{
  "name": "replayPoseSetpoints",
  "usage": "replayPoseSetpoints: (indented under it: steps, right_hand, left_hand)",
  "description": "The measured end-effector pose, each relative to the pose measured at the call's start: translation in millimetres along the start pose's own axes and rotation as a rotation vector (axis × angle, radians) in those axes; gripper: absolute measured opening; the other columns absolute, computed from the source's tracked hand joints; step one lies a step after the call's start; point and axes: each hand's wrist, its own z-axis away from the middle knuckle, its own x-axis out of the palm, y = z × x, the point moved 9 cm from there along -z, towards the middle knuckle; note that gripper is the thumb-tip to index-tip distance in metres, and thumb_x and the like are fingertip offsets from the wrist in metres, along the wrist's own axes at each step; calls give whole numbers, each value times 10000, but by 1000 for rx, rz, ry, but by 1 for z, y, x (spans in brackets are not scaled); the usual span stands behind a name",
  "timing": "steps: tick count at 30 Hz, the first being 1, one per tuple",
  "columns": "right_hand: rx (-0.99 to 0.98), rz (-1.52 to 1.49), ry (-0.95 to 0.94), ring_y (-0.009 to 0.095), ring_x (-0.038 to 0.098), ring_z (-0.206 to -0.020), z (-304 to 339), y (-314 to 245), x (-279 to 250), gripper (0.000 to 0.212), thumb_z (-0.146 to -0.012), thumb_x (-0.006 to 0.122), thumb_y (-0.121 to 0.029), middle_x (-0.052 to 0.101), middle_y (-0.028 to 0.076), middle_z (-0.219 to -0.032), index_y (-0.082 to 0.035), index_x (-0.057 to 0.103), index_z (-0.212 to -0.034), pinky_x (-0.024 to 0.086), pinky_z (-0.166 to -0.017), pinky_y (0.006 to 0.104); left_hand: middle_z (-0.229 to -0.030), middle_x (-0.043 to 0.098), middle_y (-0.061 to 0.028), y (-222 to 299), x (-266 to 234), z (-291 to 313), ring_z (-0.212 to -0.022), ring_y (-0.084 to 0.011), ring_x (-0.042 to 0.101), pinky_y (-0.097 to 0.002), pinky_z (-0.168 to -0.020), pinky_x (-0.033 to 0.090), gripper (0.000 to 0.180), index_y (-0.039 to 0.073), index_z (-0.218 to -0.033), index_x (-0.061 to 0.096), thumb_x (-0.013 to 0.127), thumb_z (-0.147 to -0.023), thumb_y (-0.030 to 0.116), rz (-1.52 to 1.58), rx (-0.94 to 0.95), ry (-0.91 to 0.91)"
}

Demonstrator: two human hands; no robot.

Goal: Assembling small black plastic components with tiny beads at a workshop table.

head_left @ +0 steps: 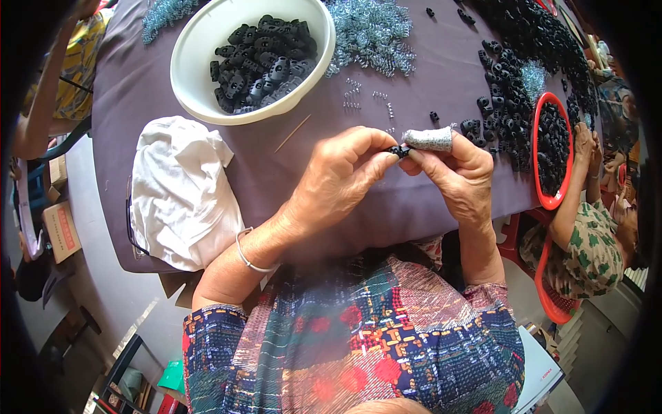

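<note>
A small black plastic cord lock (396, 151) is pinched between both my hands above the near part of the table. My left hand (334, 179) grips its left side with thumb and forefinger closed. The thumb and fingertips of my right hand (460, 179) press on its other side, partly hiding it. A grey fabric finger cover (429, 140) wraps my right forefinger. Just beyond my hands lie a few loose metal springs (352, 96) and a thin wooden stick (292, 133). Black cord locks (265, 58) partly fill a white bowl (181, 79) at the far left.
A heap of springs (372, 34) lies beside the bowl. Many black plastic parts (493, 114) spread along the right, by a red-rimmed basket (568, 176) of similar pieces. White cloth (181, 190) covers the left table corner. Another person's arm (569, 186) reaches in at right.
</note>
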Motion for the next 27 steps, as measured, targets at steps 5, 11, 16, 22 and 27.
replayPoseSetpoints:
  steps: [5,11,16,22,27]
  right_hand:
    - [-165,204,28,114,668,-780,1,-12,2,174,-861,645,54,692,68,-870,31,657,-1033,556,-728,232]
    - [-94,241,-36,105,665,-770,-6,-9,2,193,-823,658,56,695,66,-866,18,666,-1012,549,-673,231]
    - [-84,247,-64,105,660,-726,-6,-6,2,158,-821,664,45,689,60,-835,17,664,-976,540,-640,231]
    - [-241,385,-93,159,643,-664,-7,-11,7,178,-765,685,53,632,85,-749,15,658,-937,492,-583,275]
    - [-486,545,-87,135,629,-658,-3,-28,17,151,-797,672,80,632,81,-795,32,607,-925,490,-562,246]
  left_hand:
    - [-842,630,-52,2,-2,-1,-733,-90,577,-246,-639,477,162,-17,-1031,632,649,-887,56,-67,19,-6]
    - [-844,640,-48,4,-4,-1,-747,-87,571,-240,-644,467,158,-13,-1022,637,656,-874,38,-146,105,9]
    - [-823,631,-78,9,-3,0,-721,-117,587,-254,-629,469,151,-13,-998,640,660,-851,12,-194,176,18]
    - [-806,625,-86,3,-1,-1,-696,-134,591,-276,-604,471,139,-13,-974,641,662,-837,-8,-172,150,11]
    - [-804,612,-148,10,-4,0,-713,-298,626,-356,-606,483,130,-18,-948,625,660,-823,-5,-208,230,62]
